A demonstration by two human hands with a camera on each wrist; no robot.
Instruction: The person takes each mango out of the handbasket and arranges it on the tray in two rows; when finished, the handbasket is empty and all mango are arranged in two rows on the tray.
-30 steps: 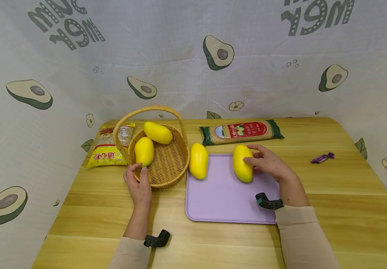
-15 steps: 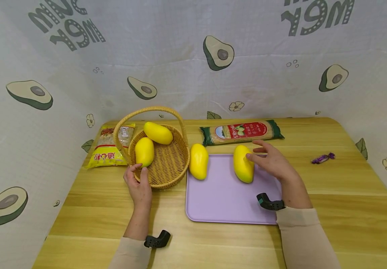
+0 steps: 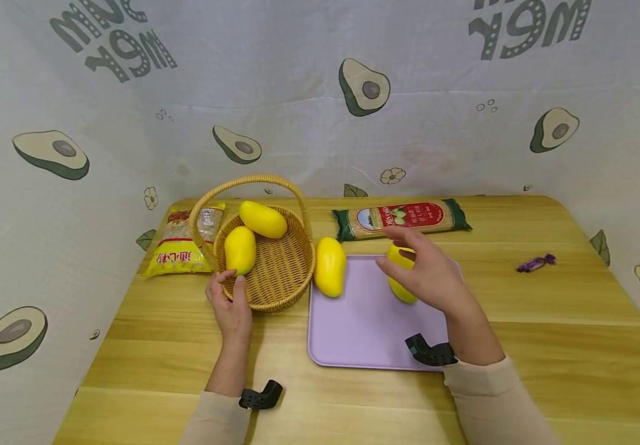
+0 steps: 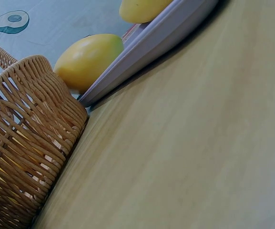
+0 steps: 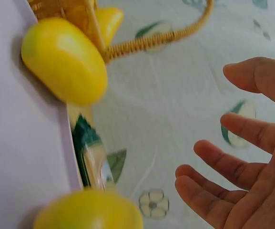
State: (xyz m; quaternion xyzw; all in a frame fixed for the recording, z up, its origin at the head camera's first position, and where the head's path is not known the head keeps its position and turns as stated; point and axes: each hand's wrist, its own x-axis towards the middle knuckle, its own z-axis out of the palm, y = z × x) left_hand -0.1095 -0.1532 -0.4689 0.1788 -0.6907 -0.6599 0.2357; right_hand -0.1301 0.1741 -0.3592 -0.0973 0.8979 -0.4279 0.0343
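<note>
My left hand holds the near left rim of a wicker basket, thumb and fingers at the edge. Two yellow mangoes lie in it: one mango at the left, another mango at the back. A third mango lies over the back left corner of a lilac tray. Above the tray, my right hand hovers with spread fingers and holds nothing. It partly hides a fourth mango on the tray. In the right wrist view the fingers are apart from both mangoes.
Behind the tray lies a spaghetti pack with green ends. A yellow pasta bag is left of the basket, partly behind its handle. A purple wrapped candy lies on the wooden table at the right. A printed cloth backs the table.
My right hand has let go of the mango on the tray, lifted, and moved left over it. My left hand stays at the basket rim.
</note>
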